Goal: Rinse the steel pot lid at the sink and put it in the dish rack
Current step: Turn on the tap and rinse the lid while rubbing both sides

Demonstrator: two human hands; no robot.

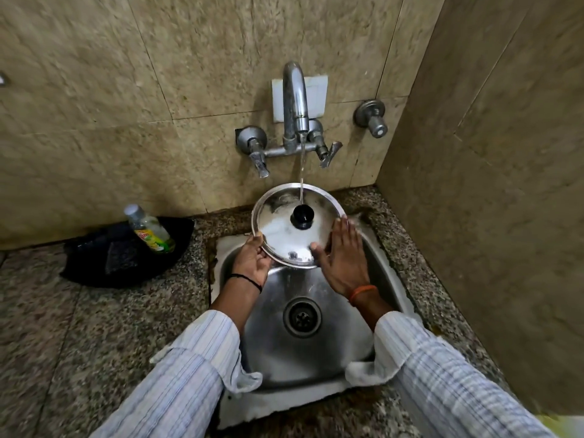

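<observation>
Gripping steel lid point(286, 230) rim w/ left hand point(251, 259), right hand point(343, 257) flat on it, tap water hitting knob, sink point(316, 352) below

- The steel pot lid point(290, 230) is polished metal, wet and mirror-bright, with a glossy black knob point(302, 214) that looks like plastic.
- The sink point(319, 352) is brushed steel, duller than the lid, with a ribbed metal drain point(302, 317).
- The tap point(294, 99) and its wall valves are chromed metal, somewhat tarnished.
- The counter point(63, 327) is speckled granite, smooth with a low sheen.
- The wall tiles point(126, 74) are mottled beige stone, matt.
- The bottle point(150, 229) is clear glossy plastic with a printed label.
- The black tray point(177, 248) under it looks like matt plastic.
- The sleeves point(189, 368) are thin striped cloth.
- The wristbands are thread: black on the left, orange on the right.
</observation>
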